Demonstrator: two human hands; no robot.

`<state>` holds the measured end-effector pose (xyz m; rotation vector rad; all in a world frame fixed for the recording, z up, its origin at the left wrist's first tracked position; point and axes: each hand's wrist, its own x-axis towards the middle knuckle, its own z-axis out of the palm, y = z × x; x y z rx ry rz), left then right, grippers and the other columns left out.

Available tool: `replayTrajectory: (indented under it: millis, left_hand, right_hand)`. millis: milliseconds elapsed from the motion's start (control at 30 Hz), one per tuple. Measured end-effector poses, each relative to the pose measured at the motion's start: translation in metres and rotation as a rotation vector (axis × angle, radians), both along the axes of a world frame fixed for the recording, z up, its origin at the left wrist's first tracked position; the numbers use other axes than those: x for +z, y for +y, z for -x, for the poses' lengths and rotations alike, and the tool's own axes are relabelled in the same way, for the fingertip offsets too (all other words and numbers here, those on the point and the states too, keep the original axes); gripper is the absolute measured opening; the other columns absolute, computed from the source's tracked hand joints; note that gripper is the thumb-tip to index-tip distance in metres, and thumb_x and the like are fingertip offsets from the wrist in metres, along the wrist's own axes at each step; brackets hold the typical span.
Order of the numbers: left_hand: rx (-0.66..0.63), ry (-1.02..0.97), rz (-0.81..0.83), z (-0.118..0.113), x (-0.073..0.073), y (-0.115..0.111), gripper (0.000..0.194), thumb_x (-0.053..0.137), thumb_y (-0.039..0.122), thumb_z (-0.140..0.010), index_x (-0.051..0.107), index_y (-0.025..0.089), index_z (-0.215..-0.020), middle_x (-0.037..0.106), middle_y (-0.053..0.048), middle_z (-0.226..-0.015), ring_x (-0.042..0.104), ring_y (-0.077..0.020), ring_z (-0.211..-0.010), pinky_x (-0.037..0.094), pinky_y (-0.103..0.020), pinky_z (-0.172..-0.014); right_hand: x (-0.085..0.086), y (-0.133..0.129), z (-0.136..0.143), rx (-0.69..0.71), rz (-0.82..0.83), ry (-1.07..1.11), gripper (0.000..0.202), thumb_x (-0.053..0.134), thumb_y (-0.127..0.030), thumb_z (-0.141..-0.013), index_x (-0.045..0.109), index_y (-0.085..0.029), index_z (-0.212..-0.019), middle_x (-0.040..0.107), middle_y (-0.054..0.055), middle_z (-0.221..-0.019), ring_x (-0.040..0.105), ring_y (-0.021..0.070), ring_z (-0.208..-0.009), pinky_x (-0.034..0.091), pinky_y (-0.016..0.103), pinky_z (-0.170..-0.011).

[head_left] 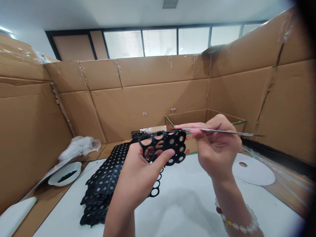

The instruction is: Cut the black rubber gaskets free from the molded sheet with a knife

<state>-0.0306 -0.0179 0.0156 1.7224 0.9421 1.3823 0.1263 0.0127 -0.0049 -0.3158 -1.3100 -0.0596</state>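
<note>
My left hand (148,171) grips a black sheet of joined rings (158,140), thumb in front and fingers behind. Its rings near the thumb hold pale round discs, while those further left are open holes. In my right hand (217,144), thumb and forefinger pinch a thin pointed metal tool that looks like tweezers (222,132), lying almost level. Its left tip meets the sheet's upper right edge, partly hidden by my fingers. Behind my left forearm, a stack of similar black sheets (108,177) lies on the white tabletop (182,204).
Cardboard walls (153,95) enclose the table. At the back stands an open carton (227,123). On the left are a white bowl (74,168) with dark small pieces, crumpled clear plastic (79,146) and a white slab (18,214). A white disc (256,172) lies right.
</note>
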Motion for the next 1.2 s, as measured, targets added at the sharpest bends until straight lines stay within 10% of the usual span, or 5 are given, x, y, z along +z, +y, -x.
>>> replayTrajectory:
  millis: [500,733,867,1200]
  left_hand:
    - [0.019,0.221,-0.074,-0.010,-0.009,0.009,0.010,0.063,0.023,-0.082,0.065,0.021,-0.073,0.073,-0.002,-0.078,0.066,-0.0198,-0.074,0.048,-0.030,-0.067]
    - [0.020,0.194,-0.020,-0.005,-0.018,0.025,0.021,0.064,0.023,-0.077,0.051,0.020,-0.062,0.064,0.000,-0.070,0.062,-0.0179,-0.071,0.049,-0.030,-0.067]
    - [-0.004,0.183,0.000,0.001,-0.016,0.026,0.004,0.064,0.023,-0.078,0.065,0.020,-0.078,0.066,0.000,-0.074,0.063,-0.0181,-0.074,0.050,-0.031,-0.069]
    - [-0.073,0.106,0.018,0.011,-0.008,0.022,0.037,0.064,0.019,-0.080,0.069,0.024,-0.117,0.075,0.000,-0.099,0.066,-0.0185,-0.088,0.051,-0.032,-0.081]
  right_hand:
    - [-0.007,0.064,-0.031,0.348,0.164,0.112,0.028,0.067,-0.025,-0.086,0.043,-0.024,-0.072,0.067,-0.006,-0.059,0.070,0.0158,-0.055,0.058,0.022,-0.047]
    - [-0.004,0.043,-0.019,0.413,0.481,0.436,0.035,0.085,-0.036,-0.064,0.053,-0.023,-0.067,0.065,-0.005,-0.061,0.069,0.0145,-0.060,0.059,0.023,-0.054]
    - [-0.001,0.037,-0.008,0.386,0.525,0.460,0.039,0.087,-0.039,-0.059,0.053,-0.022,-0.067,0.066,-0.003,-0.063,0.068,0.0158,-0.062,0.060,0.029,-0.059]
    - [-0.005,0.031,0.011,0.325,0.524,0.412,0.032,0.083,-0.039,-0.066,0.054,-0.025,-0.066,0.069,-0.001,-0.069,0.070,0.0181,-0.066,0.063,0.034,-0.070]
